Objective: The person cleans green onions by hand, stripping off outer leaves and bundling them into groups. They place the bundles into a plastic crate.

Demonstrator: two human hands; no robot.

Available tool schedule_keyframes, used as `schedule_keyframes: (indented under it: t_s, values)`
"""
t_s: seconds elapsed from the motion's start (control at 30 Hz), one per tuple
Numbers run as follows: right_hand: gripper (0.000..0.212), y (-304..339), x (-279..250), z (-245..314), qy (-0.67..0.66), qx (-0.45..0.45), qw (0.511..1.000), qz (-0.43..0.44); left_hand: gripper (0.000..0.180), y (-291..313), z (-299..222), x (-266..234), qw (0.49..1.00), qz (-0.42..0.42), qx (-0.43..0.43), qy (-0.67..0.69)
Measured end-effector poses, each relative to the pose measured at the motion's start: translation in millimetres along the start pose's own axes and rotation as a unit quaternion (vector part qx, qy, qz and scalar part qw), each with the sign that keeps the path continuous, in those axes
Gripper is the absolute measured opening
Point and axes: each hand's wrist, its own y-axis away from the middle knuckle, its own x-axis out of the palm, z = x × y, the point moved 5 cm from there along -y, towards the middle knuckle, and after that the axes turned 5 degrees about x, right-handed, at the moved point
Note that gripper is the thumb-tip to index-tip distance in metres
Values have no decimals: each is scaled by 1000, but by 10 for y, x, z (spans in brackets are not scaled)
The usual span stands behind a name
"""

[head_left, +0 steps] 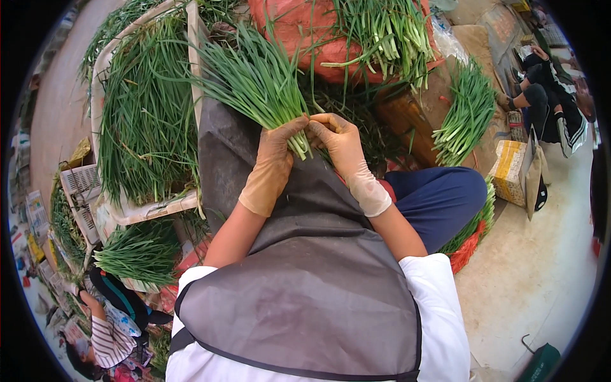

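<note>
A bunch of green chives [259, 86] with pale stems is held above my dark apron [299, 299]. My left hand [272, 162], in a thin stained glove, is closed round the lower stems, whose cut ends poke out below the thumb. The leaves fan up and to the left. My right hand [347, 146], also gloved, is beside the bunch with thumb and fingertips pinched together against the stems. What lies in that pinch is too small to make out.
A pale crate [194, 57] heaped with loose chives [149, 114] stands at left. More chives lie on a red sack [293, 32] ahead. A bundle [470, 114] and a carton [509, 169] are at right. Other people sit at far right and lower left.
</note>
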Motion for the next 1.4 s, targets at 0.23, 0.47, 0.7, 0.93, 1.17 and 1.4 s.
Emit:
schedule_keyframes:
  t_s: [0.23, 0.47, 0.7, 0.93, 1.17, 1.4]
  values:
    - [12, -66, -369, 79, -17, -148, 984, -94, 23, -122, -200, -174, 996, -74, 48, 10]
    - [33, -285, -741, -131, 235, -87, 967, -52, 30, -17, -847, -204, 995, -53, 72, -33]
    - [20, -129, 232, 51, 393, -157, 906, 4, 27, -18, -141, -161, 998, -51, 28, 39]
    - [67, -92, 253, 141, 130, -36, 978, 160, 23, 62, 168, -133, 991, 2, 49, -124]
    - [82, -270, 189, 377, 537, -31, 843, 1, 57, 131, 170, -134, 953, 199, -162, -159]
    - [90, 561, 322, 543, 651, -210, 721, -112, 38, -26, -128, 374, 971, 170, -63, 156]
